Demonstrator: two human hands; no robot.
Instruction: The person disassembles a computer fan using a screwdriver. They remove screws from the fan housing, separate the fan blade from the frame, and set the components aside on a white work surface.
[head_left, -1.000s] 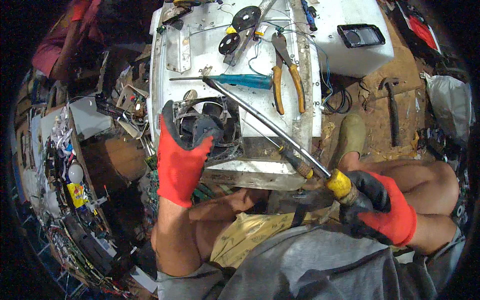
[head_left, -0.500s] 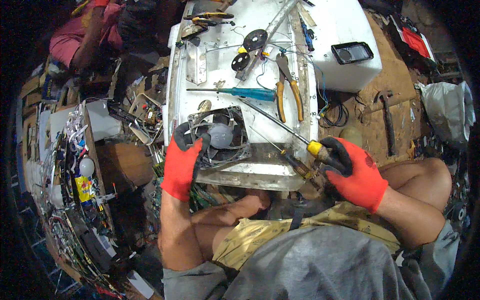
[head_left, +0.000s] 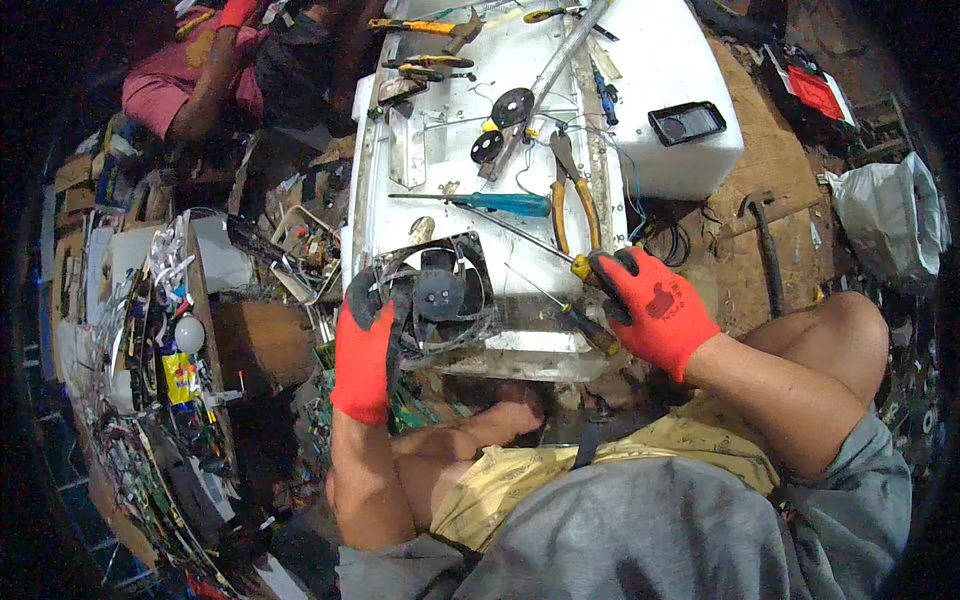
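My left hand (head_left: 363,352), in a red glove with dark fingers, grips the left edge of a square black cooling fan (head_left: 437,290). The fan sits tilted at the near end of the white work surface, its dark hub and blades showing. In my right hand (head_left: 655,312), gloved alike, is a long-shafted screwdriver (head_left: 580,266) with a yellow collar. Its shaft points up and left over the surface, and its tip lies close to a blue-handled screwdriver (head_left: 510,204). A smaller screwdriver (head_left: 592,330) with a dark and yellow handle lies between the fan and my right hand.
Yellow-handled pliers (head_left: 563,158) lie beyond my right hand, near a metal bar (head_left: 550,75) and black discs (head_left: 513,107). A yellow-handled hammer (head_left: 412,26) rests at the far end. Another hammer (head_left: 768,250) lies on cardboard at right. Scrap fills the left; a person (head_left: 195,85) sits far left.
My right hand has moved left and away from me with the screwdriver. The fan's pale grey round centre has given way to a dark hub with blades. The view has shifted slightly.
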